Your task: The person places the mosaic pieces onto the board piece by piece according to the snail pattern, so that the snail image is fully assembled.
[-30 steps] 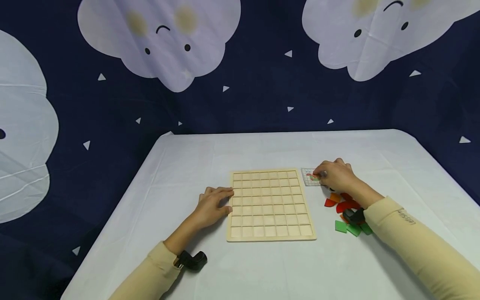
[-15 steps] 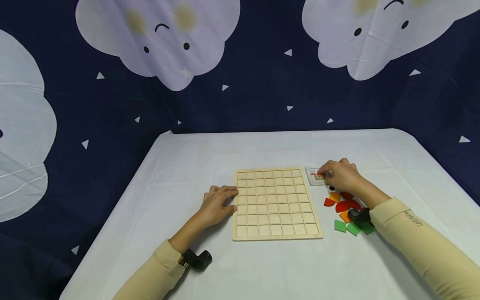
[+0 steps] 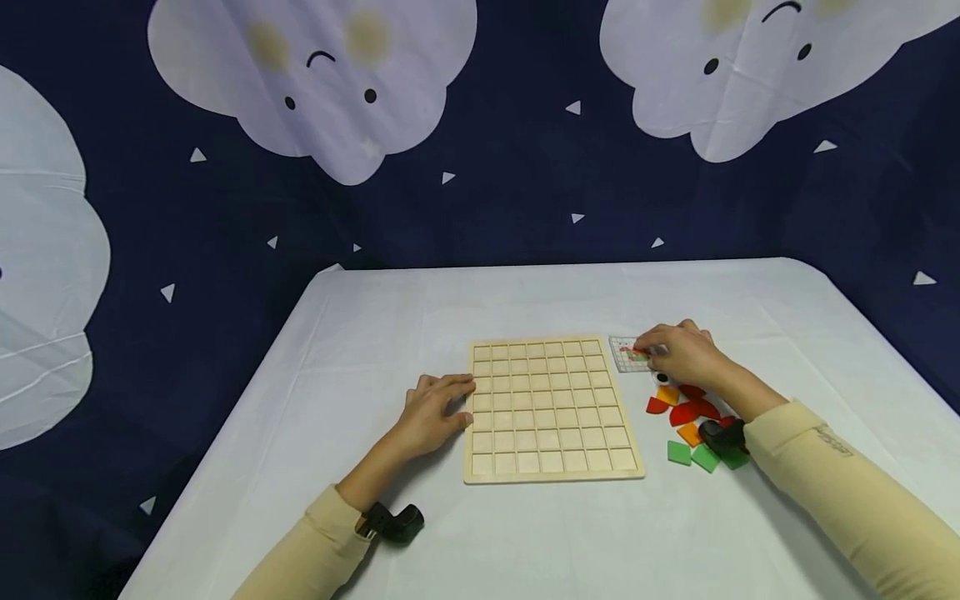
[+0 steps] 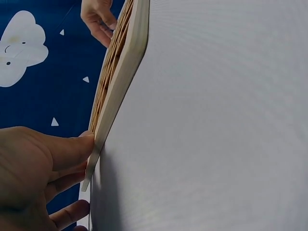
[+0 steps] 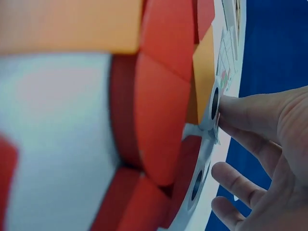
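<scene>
A pale wooden board with a grid of square recesses lies on the table. My left hand touches its left edge, thumb and fingers spread apart; in the left wrist view the thumb tip rests on the rim. A small printed grid card with a coloured picture lies just right of the board's far corner. My right hand pinches the card's right part between thumb and forefinger, covering some of it. In the right wrist view, the other fingers are loosely bent.
Near the right wrist lie red rounded pieces, orange pieces, green pieces and a white piece with a black dot. A white cloth covers the table. Behind hangs a dark blue cloud-patterned curtain.
The board has shifted slightly right with my left hand against it. The card has also slid a little right with my right hand. Over the last half second both hands stay nearly still.
</scene>
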### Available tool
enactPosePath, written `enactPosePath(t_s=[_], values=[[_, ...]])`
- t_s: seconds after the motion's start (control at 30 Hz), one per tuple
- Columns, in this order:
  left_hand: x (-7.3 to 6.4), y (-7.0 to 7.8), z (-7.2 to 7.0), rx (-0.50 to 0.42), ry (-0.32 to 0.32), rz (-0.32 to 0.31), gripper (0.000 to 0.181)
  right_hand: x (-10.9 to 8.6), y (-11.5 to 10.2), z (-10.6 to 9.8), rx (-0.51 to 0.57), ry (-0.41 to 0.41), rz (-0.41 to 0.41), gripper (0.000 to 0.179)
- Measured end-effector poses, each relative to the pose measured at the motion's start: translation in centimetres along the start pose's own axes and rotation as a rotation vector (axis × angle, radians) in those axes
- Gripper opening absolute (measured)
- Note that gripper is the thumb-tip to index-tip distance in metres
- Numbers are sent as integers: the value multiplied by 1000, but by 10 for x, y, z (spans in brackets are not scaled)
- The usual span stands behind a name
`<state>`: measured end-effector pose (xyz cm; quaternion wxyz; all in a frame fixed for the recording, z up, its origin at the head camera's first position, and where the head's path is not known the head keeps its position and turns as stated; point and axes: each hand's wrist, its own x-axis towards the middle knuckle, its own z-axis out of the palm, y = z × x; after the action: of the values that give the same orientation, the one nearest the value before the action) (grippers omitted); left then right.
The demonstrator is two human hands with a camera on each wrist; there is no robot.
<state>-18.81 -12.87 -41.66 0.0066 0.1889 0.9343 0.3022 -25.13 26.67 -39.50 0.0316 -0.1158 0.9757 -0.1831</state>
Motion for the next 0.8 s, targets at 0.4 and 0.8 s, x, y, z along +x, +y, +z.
enactPosePath(t_s=[0.4, 0.8], values=[[0, -2, 1, 12, 10, 29, 46, -20, 5, -23, 115, 43, 36, 41], [2, -4, 1, -57, 5, 15, 46, -64, 17, -21, 150, 81, 136, 49]])
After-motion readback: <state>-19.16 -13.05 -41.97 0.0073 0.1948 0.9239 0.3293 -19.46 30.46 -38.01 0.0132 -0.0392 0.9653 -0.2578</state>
